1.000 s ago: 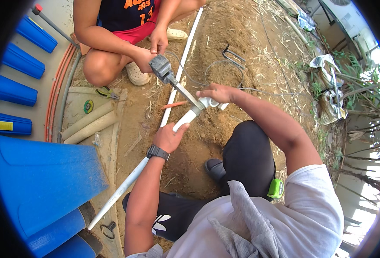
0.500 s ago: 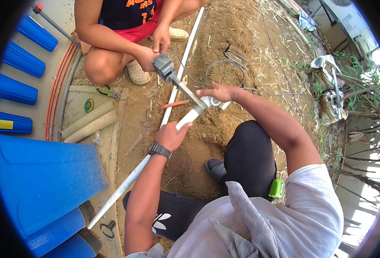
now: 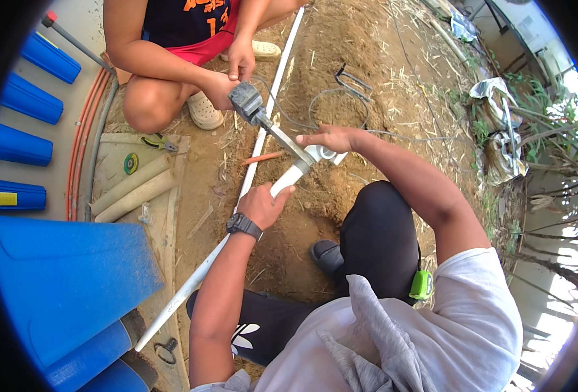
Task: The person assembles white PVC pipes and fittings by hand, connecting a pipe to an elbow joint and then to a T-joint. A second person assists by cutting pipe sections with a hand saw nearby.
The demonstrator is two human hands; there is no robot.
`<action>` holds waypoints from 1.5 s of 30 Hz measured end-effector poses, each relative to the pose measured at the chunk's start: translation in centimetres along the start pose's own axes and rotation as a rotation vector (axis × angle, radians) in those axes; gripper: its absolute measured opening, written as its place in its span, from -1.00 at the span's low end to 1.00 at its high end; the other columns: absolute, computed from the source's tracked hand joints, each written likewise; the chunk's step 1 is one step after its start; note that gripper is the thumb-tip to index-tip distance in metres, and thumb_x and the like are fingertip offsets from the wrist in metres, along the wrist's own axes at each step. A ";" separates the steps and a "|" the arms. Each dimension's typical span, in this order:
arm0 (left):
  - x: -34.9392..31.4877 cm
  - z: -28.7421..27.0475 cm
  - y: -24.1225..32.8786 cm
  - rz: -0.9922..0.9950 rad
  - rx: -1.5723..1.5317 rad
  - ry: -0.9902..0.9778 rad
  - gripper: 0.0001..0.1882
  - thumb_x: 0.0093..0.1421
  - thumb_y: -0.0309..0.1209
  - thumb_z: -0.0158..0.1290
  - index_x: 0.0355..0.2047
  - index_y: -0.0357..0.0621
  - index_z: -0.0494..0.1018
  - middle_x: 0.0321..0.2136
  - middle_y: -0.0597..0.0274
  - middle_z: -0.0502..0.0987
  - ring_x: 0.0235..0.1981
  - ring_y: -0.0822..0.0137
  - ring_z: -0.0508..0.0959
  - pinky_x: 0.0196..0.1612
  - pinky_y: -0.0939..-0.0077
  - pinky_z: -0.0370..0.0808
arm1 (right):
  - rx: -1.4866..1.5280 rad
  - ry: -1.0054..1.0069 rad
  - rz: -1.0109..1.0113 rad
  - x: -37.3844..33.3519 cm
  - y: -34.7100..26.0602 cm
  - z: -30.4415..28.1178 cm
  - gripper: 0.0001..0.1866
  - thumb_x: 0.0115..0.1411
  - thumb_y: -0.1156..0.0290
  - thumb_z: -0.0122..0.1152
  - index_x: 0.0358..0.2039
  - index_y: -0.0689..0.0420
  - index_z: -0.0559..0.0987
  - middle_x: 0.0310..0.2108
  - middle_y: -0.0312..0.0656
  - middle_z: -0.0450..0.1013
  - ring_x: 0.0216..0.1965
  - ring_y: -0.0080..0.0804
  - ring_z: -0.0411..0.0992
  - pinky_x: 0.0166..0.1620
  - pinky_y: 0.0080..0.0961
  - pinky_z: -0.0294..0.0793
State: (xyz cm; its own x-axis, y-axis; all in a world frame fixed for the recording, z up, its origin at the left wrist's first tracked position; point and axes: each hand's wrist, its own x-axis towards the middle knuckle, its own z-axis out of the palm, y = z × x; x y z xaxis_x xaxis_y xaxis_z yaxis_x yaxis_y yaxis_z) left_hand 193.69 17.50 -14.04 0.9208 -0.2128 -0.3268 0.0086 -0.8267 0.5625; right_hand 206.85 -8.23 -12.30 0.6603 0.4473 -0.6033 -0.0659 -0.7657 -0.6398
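White pipe lies in the left hand, fingers clamped round it; arm bent, the right hand covers its far end, finger closure unclear.

White plastic pipe, held slanted, lower part hidden; upper end set at the tip of a tilted, long-barred grey pipe-heating tool. White curved fitting, held opposite.

Outdoors, bare brown ground is strewn with dry straw. Along its left edge rises a pale wall, with orange pipes running beside it. Past the ground's right edge, green plants and bare branches stand before another pale wall. Strong daylight leaves white glare at far right.
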 end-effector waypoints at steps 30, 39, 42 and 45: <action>0.7 1.1 1.1 -0.008 0.169 0.046 -0.26 0.33 0.28 -0.01 -0.25 -0.31 0.57 -0.51 -0.19 0.64 -0.40 -0.20 0.67 -0.32 -0.03 0.60 | -0.001 -0.064 0.046 1.1 0.7 -0.3 0.22 -0.03 -0.79 -0.13 0.00 0.21 0.71 -0.08 0.18 0.55 0.04 0.07 0.54 -0.05 0.01 0.56; 0.8 1.8 1.6 -0.053 0.219 0.067 -0.26 0.33 0.29 -0.02 -0.23 -0.29 0.57 -0.48 -0.18 0.66 -0.38 -0.17 0.69 -0.31 -0.02 0.62 | -0.018 -0.085 0.054 1.8 1.2 -0.5 0.30 -0.07 -0.83 -0.14 0.03 0.28 0.68 0.00 0.27 0.52 0.11 0.15 0.51 -0.01 0.02 0.57; 1.0 2.2 1.5 -0.055 0.226 0.078 -0.27 0.33 0.29 -0.02 -0.23 -0.28 0.57 -0.48 -0.17 0.66 -0.37 -0.17 0.69 -0.31 -0.03 0.62 | -0.011 -0.081 0.068 2.1 1.5 -0.4 0.31 -0.09 -0.83 -0.15 0.03 0.29 0.68 0.04 0.29 0.51 0.16 0.17 0.48 0.02 0.02 0.58; 1.0 2.4 1.4 -0.070 0.238 0.085 -0.28 0.33 0.28 -0.01 -0.23 -0.27 0.56 -0.47 -0.17 0.66 -0.37 -0.18 0.69 -0.30 -0.03 0.62 | -0.008 -0.067 0.079 2.0 1.2 -0.3 0.33 -0.09 -0.84 -0.15 0.06 0.30 0.66 0.09 0.30 0.48 0.21 0.18 0.45 0.06 0.03 0.58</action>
State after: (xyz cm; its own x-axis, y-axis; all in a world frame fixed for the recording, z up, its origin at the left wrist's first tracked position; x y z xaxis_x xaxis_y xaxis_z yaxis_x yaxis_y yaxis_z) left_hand 193.70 14.84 -15.39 0.9508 -0.1146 -0.2880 -0.0094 -0.9394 0.3428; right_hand 208.31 -8.35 -14.13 0.6018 0.4151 -0.6823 -0.1096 -0.8033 -0.5854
